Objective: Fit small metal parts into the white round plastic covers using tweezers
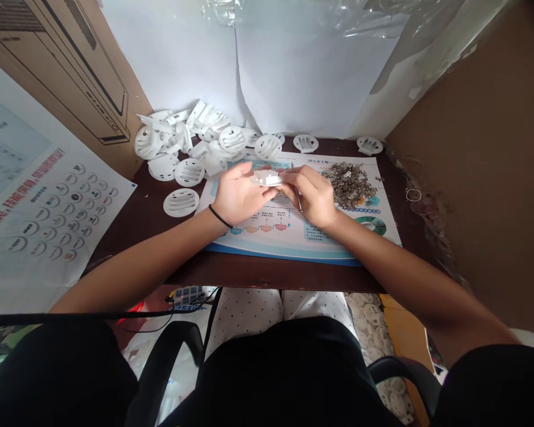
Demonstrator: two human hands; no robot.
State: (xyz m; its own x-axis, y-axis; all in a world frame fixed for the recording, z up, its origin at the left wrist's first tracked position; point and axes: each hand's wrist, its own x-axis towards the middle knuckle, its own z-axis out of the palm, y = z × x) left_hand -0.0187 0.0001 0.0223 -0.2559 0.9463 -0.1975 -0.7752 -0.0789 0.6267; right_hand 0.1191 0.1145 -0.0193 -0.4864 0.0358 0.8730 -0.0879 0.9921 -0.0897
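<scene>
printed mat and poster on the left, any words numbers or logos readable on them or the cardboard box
Printed mat: small Chinese headings, too small to read.
Poster: red Chinese lines and rows of round marks, too blurred to read.
Cardboard box: only a line drawing shows, no readable text.
</scene>
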